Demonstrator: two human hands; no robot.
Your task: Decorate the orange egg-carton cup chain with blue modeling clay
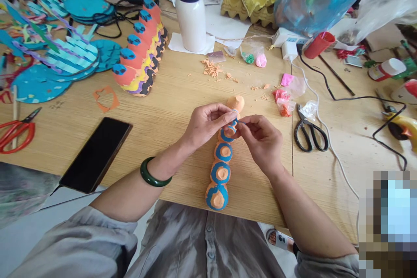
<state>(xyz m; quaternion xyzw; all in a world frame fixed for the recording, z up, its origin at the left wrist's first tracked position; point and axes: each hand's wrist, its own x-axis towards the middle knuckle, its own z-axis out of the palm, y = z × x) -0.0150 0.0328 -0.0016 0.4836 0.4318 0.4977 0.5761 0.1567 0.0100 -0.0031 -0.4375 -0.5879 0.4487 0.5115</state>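
A strip of orange bumps [223, 173], mostly ringed in blue, runs inward from the worktop's [169, 143] near edge; by its far end, the left hand [206, 124] and right hand [264, 141] meet at a bit of blue [235, 119]. Leftward, a black phone [96, 155] juts past that edge, red-handled scissors [23, 123] beyond it; black-handled scissors [303, 121] lie rightward, a white bottle [191, 19] well back from the edge

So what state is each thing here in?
Left hand: pinched, apparently on blue material
Right hand: pinched, apparently on it too
Bumpy strip: lying down; near bumps blue-ringed, far-end bump plain orange
Phone: face up, screen dark
White bottle: upright, lid on
Red-handled scissors: lying down
Black-handled scissors: lying down
Red jar: capped
Blue bag: crumpled
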